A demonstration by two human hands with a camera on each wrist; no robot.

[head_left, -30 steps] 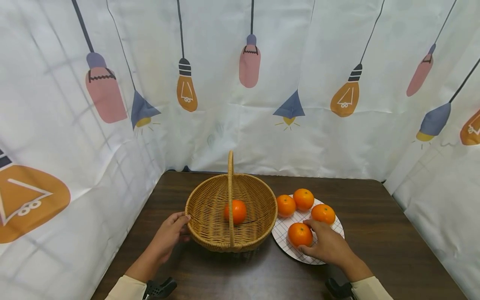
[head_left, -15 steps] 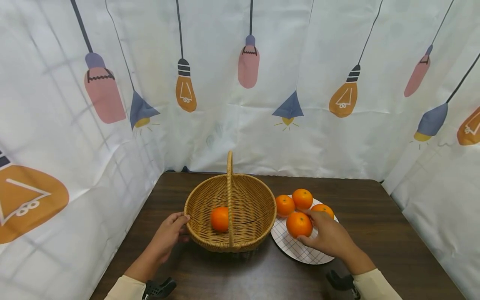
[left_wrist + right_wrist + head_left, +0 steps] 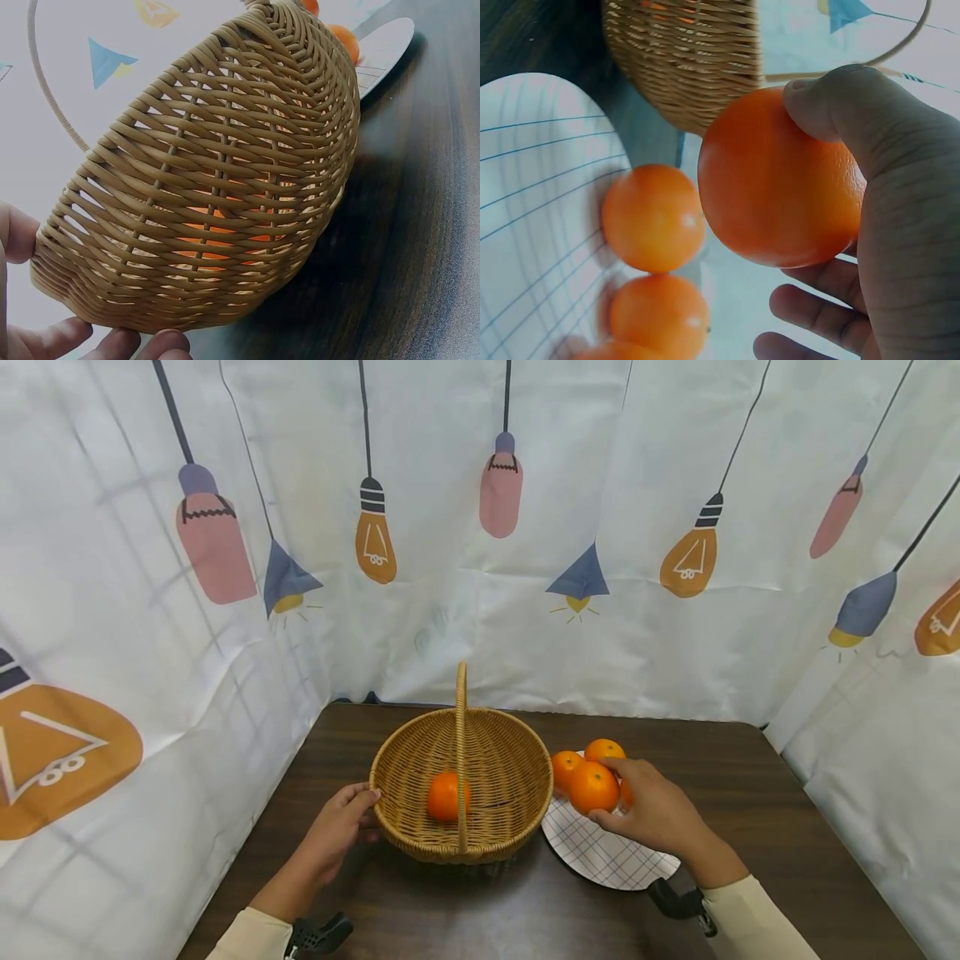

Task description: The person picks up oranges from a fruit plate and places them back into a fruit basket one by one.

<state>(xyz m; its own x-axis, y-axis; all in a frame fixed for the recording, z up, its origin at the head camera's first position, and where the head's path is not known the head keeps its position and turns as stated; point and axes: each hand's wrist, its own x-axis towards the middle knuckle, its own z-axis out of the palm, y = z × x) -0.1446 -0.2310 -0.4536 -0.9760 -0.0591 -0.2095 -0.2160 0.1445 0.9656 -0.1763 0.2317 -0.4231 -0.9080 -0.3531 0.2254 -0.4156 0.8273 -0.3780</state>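
Note:
My left hand (image 3: 339, 831) grips the left rim of a tan wicker basket (image 3: 506, 777) with a tall handle; in the left wrist view its thumb and fingers lie on either side of the rim. One orange (image 3: 442, 797) sits inside the basket, partly behind the handle. My right hand (image 3: 663, 810) holds another orange (image 3: 594, 788) between thumb and fingers, raised over the plate (image 3: 600, 858). On that white plate with a grid pattern, an orange (image 3: 564, 767) and a second orange (image 3: 604, 749) lie at the far side. A third orange (image 3: 627, 794) is mostly hidden by my right hand.
The dark wooden table (image 3: 480, 914) bears the basket in the middle, with the plate close on its right. A white curtain (image 3: 465, 618) printed with lamps hangs behind the table and along both sides.
My right hand has lifted its orange off the plate and moved it slightly away from me. The orange in the basket has rolled left, then slightly back. My left hand has stayed put.

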